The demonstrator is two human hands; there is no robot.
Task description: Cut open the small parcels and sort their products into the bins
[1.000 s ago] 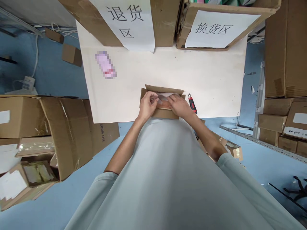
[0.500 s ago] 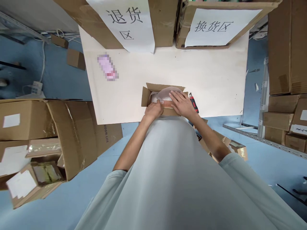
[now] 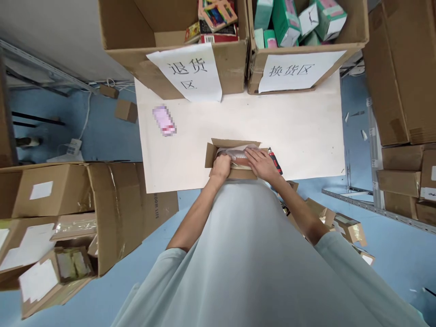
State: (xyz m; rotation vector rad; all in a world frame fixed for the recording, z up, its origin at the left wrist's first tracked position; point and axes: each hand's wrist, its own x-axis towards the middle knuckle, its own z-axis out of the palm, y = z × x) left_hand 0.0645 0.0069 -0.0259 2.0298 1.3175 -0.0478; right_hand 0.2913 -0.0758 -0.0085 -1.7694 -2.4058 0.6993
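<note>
A small open cardboard box (image 3: 235, 174) sits at the table's near edge with its flaps spread. Inside lies a pinkish-orange item in a pale, translucent wrapping (image 3: 235, 152); what the item is cannot be made out. My left hand (image 3: 222, 167) is closed at the box's left side, its thumb and curled fingers gripping the wrapping. With fingers stretched out, my right hand (image 3: 261, 162) lies over the wrapping at the right end. A red and black box cutter (image 3: 275, 161) rests on the table just right of that hand.
Two large labelled cartons stand at the table's back: the left one (image 3: 136, 63) holds colourful boxes, the right one (image 3: 356, 41) green and pink packages. A blurred pink object (image 3: 164, 120) lies on the white table (image 3: 306, 127). An open carton of parcels (image 3: 116, 213) stands left.
The view has tipped up, showing the contents of the back cartons. The raised wrapping now lies lower in the box, and my left hand has curled further over the box's left side.
</note>
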